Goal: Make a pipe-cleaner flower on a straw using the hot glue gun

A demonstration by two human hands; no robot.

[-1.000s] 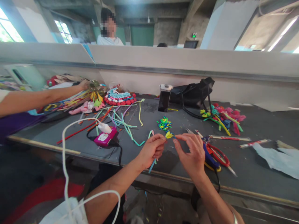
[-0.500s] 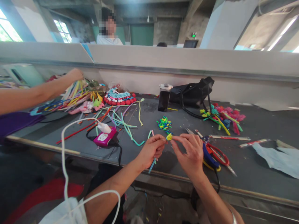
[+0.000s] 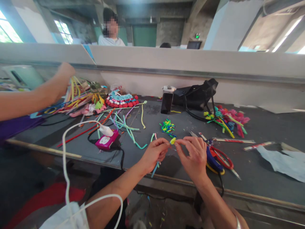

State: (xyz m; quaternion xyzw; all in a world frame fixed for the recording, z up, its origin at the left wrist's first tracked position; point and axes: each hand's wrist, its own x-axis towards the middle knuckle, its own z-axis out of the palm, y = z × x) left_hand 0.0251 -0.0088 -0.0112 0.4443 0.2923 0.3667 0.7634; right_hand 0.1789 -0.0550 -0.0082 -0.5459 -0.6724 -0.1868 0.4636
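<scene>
My left hand [image 3: 157, 152] is closed round a blue pipe cleaner stem [image 3: 155, 169], whose lower end sticks out beneath the fist. Between the fingertips of both hands sits a small yellow pipe cleaner flower [image 3: 172, 140]. My right hand [image 3: 193, 154] pinches at its right side with thumb and forefinger, the other fingers loosely bent. Just beyond lies a heap of short green, yellow and blue pipe cleaner pieces [image 3: 167, 126]. Red-handled scissors [image 3: 224, 157] and blue-handled pliers [image 3: 213, 162] rest beside my right wrist.
Loose pipe cleaners [image 3: 128, 128] and a magenta power socket box [image 3: 108, 140] with a white cable lie left. Behind stand a phone [image 3: 167, 103] and a black bag [image 3: 197, 95]; fluffy flowers [image 3: 234, 119] lie right. At far left, a co-worker's arm [image 3: 35, 98] reaches over a pipe cleaner bundle.
The yellow flower looks slightly turned between my fingertips, with my right fingertips shifted a little. The co-worker's hand has moved left and up. My left hand stays nearly still.
</scene>
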